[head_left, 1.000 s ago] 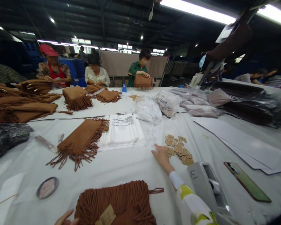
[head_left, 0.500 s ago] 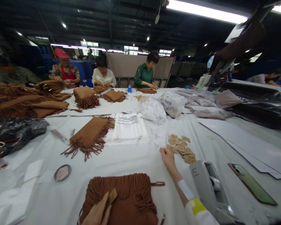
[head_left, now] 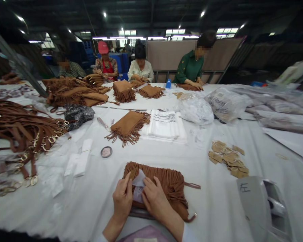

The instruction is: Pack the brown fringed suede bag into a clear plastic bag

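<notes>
A brown fringed suede bag (head_left: 170,185) lies on the white-covered table (head_left: 217,208) right in front of me. Both my hands rest on its left part. My left hand (head_left: 122,200) pinches a small tan paper tag at the bag's upper left corner. My right hand (head_left: 155,200) has its fingers curled on a small white slip (head_left: 139,181) that lies on the bag between the two hands. A heap of tan paper tags (head_left: 228,159) lies further right on the table.
A grey tape dispenser (head_left: 264,208) stands at the lower right. Brown straps with metal buckles (head_left: 22,134) pile up at left. Another fringed bag (head_left: 128,126), folded white bags (head_left: 165,126) and a small round tin (head_left: 106,152) lie ahead. Several people work at the far side.
My right hand has drawn back from the tag heap to the bag, and both hands have met on it. A white slip has appeared there. The view has swung left.
</notes>
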